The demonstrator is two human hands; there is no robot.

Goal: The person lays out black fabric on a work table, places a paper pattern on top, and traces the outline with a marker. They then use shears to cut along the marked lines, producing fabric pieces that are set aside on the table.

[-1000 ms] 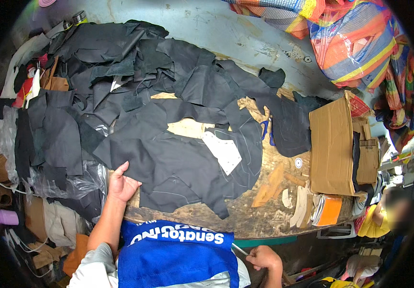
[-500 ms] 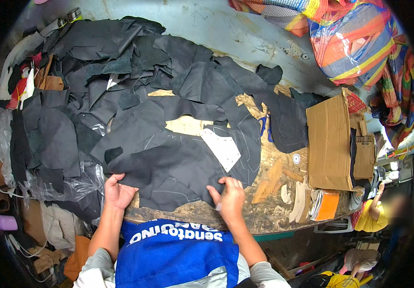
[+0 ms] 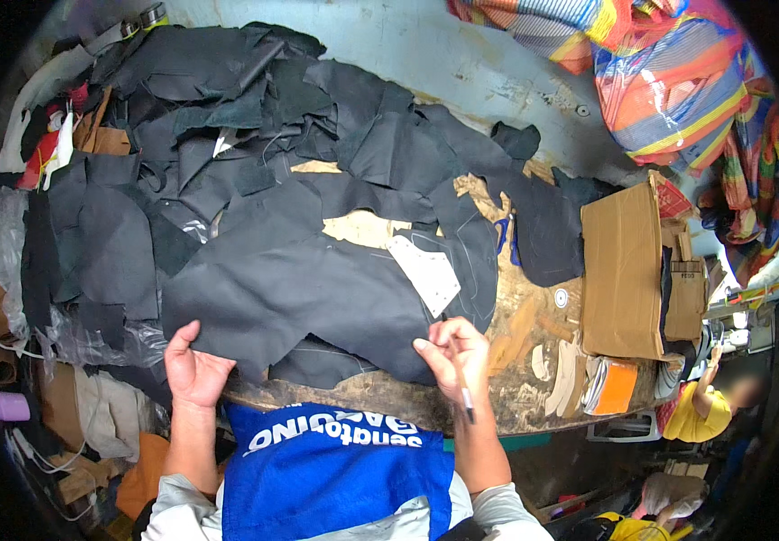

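Cluttered workbench: both hands gripping black leather sheet; right holds pen

Likely leather workshop: black leather offcuts heaped on worn workbench, cardboard patterns.

Single head-worn fisheye view, looking steeply down, close over cluttered worktable; edges bend.

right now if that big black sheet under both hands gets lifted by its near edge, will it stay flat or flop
Probably flop: the big black sheet lies draped with soft wavy edges. It looks thin, so likely light. The left hand and right hand grip separate corners, suggesting it sags.
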